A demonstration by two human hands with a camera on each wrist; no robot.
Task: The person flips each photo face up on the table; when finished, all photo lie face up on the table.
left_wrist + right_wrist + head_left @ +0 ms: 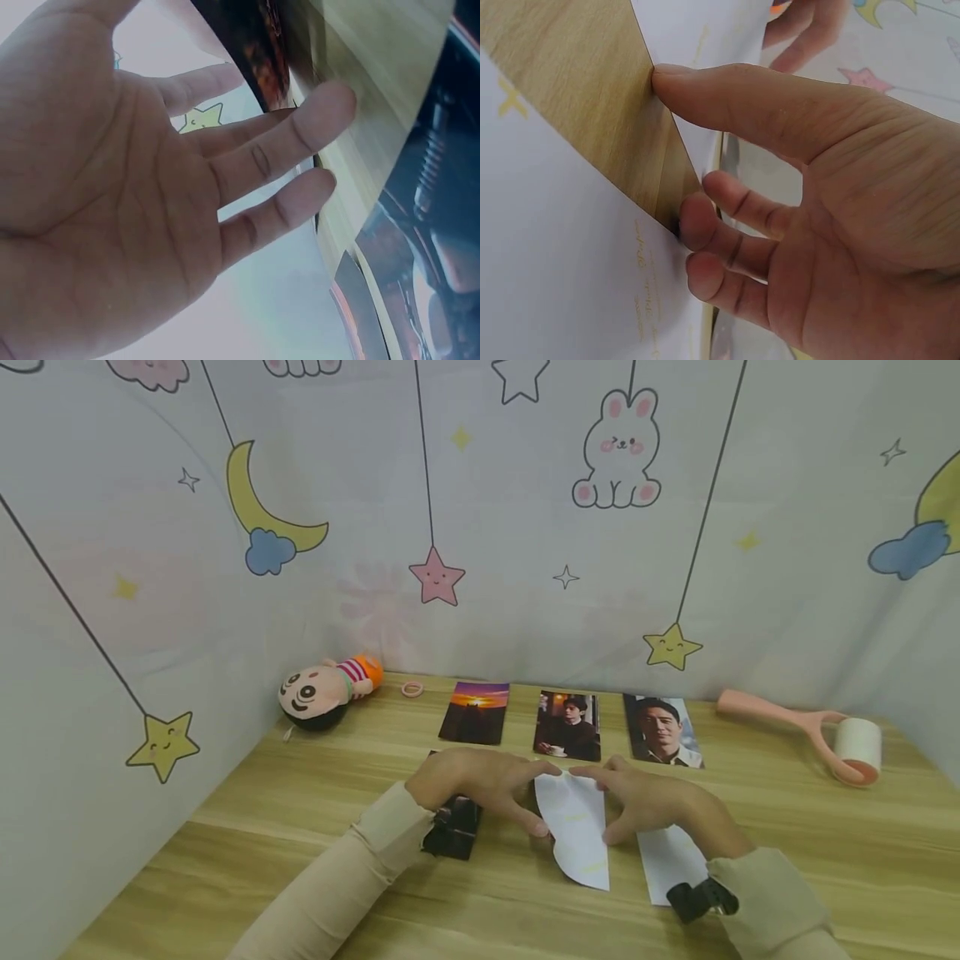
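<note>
A white-backed photo card (576, 839) with faint yellow marks lies between the two hands, its lower left edge curling. My left hand (487, 783) holds its top left, index finger at the top edge and thumb at the left side. From the right, my right hand (651, 797) grips it, index finger at the top and thumb (697, 86) along the side edge. Their other fingers are loosely spread in the wrist views. Under the left wrist is a dark photo card (454, 829), partly covered. Another white-backed card (667, 860) lies below the right hand, partly hidden.
Behind the hands lie a sunset photo (474, 714), a photo of a seated person with a cup (567, 727) and a portrait photo (664, 732). A plush doll (330, 689) and pink ring (412, 689) sit back left; a pink-handled lint roller (813, 731) lies right.
</note>
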